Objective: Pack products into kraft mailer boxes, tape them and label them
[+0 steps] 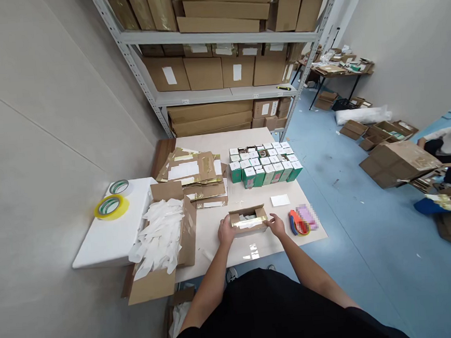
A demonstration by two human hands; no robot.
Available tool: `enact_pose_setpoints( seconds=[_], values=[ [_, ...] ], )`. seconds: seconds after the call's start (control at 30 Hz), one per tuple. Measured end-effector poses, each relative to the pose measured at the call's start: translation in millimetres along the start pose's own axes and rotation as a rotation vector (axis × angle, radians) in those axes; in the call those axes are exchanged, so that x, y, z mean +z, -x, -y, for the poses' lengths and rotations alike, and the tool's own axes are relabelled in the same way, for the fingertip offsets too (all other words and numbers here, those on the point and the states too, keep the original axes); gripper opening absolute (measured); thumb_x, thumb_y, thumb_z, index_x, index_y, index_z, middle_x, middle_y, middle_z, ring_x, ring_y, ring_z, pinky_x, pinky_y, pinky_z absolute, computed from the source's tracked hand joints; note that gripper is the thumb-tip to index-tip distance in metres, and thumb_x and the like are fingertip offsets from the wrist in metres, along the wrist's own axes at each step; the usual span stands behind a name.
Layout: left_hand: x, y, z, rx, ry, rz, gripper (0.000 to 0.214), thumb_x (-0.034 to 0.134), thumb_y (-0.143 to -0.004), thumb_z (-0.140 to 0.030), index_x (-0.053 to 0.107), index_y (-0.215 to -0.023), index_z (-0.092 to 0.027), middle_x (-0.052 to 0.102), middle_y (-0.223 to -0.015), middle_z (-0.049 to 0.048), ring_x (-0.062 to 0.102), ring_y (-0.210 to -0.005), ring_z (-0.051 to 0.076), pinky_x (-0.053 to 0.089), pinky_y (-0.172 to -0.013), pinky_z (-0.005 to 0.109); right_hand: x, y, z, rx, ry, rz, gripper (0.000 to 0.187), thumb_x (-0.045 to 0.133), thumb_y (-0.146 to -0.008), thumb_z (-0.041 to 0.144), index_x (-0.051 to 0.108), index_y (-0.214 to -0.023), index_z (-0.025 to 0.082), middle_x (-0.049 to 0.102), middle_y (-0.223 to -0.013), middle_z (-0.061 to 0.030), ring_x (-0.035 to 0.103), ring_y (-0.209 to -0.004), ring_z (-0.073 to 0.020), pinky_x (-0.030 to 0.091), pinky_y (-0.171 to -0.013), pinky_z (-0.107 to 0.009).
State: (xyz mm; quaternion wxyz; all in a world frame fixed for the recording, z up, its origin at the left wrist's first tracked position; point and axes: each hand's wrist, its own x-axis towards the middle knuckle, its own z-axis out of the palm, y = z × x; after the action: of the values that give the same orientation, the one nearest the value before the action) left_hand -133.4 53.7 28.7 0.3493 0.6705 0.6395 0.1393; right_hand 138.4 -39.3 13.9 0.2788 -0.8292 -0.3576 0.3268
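Note:
A small open cardboard box (250,230) stands on the pale table in front of me. White material lies inside it, and shiny tape runs along its near edge. My left hand (225,231) grips the box's left end, fingers closed around the side. At the right end, my right hand (275,225) holds the box's near corner between thumb and fingers. Just beyond that hand lies a white card (280,200). Farther right is a red and blue tape dispenser (293,223), beside a blurred pink item.
Rows of green-and-white boxes (268,174) fill the table's back right. Flattened cardboard (203,178) is stacked at back left. A larger open carton (190,233) with white crumpled sheets stands left, near tape rolls (111,207). Behind is a loaded shelf (223,93). A person works far right.

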Motion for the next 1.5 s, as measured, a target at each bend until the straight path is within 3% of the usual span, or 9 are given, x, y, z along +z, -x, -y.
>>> enact_pose_setpoints(
  seconds=[0.2,0.3,0.57,0.77,0.9,1.0,1.2,1.33,1.5],
  values=[
    [-6.6,9.1,-32.2,0.2,-0.407,-0.019,0.086,0.063,-0.088,-0.017,0.025,-0.165,-0.026,0.028,-0.17,0.0122,0.024,-0.155,0.036,0.035,-0.12,0.046,5.6,2.3,-5.6,0.087,0.145,-0.009,0.08,0.067,-0.085,0.056,0.048,-0.151,0.016,0.062,-0.137,-0.0193,0.063,-0.123,-0.0325,0.05,-0.092,-0.036],
    [-6.5,9.9,-41.2,0.284,-0.499,0.134,0.076,0.058,-0.088,-0.012,0.038,-0.16,-0.024,0.041,-0.164,0.0115,0.014,-0.159,0.035,0.028,-0.123,0.048,4.4,3.7,-9.5,0.094,0.163,-0.003,0.083,0.067,-0.085,0.059,0.045,-0.153,0.017,0.056,-0.145,-0.0212,0.061,-0.128,-0.0351,0.05,-0.094,-0.038],
    [13.0,12.2,-53.3,0.129,-0.669,0.504,0.091,0.064,-0.085,-0.026,0.023,-0.166,-0.019,0.007,-0.175,0.0153,0.004,-0.16,0.04,0.035,-0.118,0.053,-0.3,0.1,-15.1,-0.059,0.018,-0.002,0.074,0.064,-0.088,0.039,0.044,-0.156,0.017,0.048,-0.157,-0.0173,0.049,-0.143,-0.0327,0.042,-0.115,-0.043],
    [16.0,-4.0,-60.1,0.102,-0.8,0.635,0.112,0.076,-0.076,-0.039,0.013,-0.168,-0.024,-0.001,-0.175,0.0141,-0.003,-0.16,0.042,0.038,-0.116,0.058,-45.0,-14.9,-37.0,-0.147,-0.081,-0.046,0.077,0.065,-0.085,0.036,0.043,-0.157,0.02,0.044,-0.163,-0.011,0.038,-0.152,-0.0281,0.032,-0.124,-0.041],
    [27.3,-2.1,-60.1,0.131,-0.846,0.653,0.118,0.077,-0.073,-0.041,0.009,-0.168,-0.025,-0.005,-0.175,0.0139,-0.004,-0.16,0.043,0.04,-0.114,0.061,-76.5,-25.1,-66.2,-0.043,-0.059,-0.12,0.062,0.062,-0.087,0.036,0.056,-0.146,0.017,0.061,-0.146,-0.0145,0.055,-0.137,-0.0306,0.046,-0.11,-0.04],
    [35.1,-1.9,-59.0,0.121,-0.849,0.659,0.124,0.079,-0.069,-0.045,0.008,-0.168,-0.025,-0.007,-0.174,0.0143,-0.008,-0.159,0.043,0.04,-0.113,0.061,-91.5,-34.3,-90.0,0.066,0.036,-0.084,0.031,0.058,-0.088,0.031,0.073,-0.112,0.018,0.076,-0.103,-0.0095,0.07,-0.102,-0.0275,0.053,-0.088,-0.035],
    [36.9,-27.1,-61.4,0.083,-0.863,0.805,0.135,0.079,-0.059,-0.056,0.009,-0.168,-0.016,-0.006,-0.172,0.0216,-0.006,-0.157,0.05,0.026,-0.12,0.063,-94.3,-47.4,-131.4,0.039,0.142,-0.045,0.012,0.064,-0.079,0.022,0.064,-0.067,0.021,0.066,-0.071,-0.0034,0.065,-0.079,-0.0209,0.047,-0.07,-0.026],
    [38.1,-38.4,-69.2,0.05,-0.888,0.823,0.131,0.078,-0.061,-0.06,0.017,-0.167,-0.015,0.001,-0.171,0.0242,-0.001,-0.156,0.053,0.02,-0.121,0.065,-81.0,-44.0,-149.1,0.128,0.038,-0.123,0.015,0.062,-0.084,0.033,0.067,-0.078,0.02,0.069,-0.085,-0.0081,0.065,-0.084,-0.0236,0.049,-0.075,-0.03],
    [38.2,-24.8,-66.4,0.03,-0.783,0.731,0.108,0.068,-0.078,-0.058,0.021,-0.167,-0.019,0.005,-0.173,0.0191,0.0,-0.158,0.047,0.027,-0.12,0.062,-66.7,-41.7,-158.2,0.219,0.008,0.015,0.043,0.069,-0.08,0.038,0.065,-0.118,0.018,0.07,-0.109,-0.0157,0.065,-0.104,-0.0325,0.049,-0.087,-0.039]
  ],
)
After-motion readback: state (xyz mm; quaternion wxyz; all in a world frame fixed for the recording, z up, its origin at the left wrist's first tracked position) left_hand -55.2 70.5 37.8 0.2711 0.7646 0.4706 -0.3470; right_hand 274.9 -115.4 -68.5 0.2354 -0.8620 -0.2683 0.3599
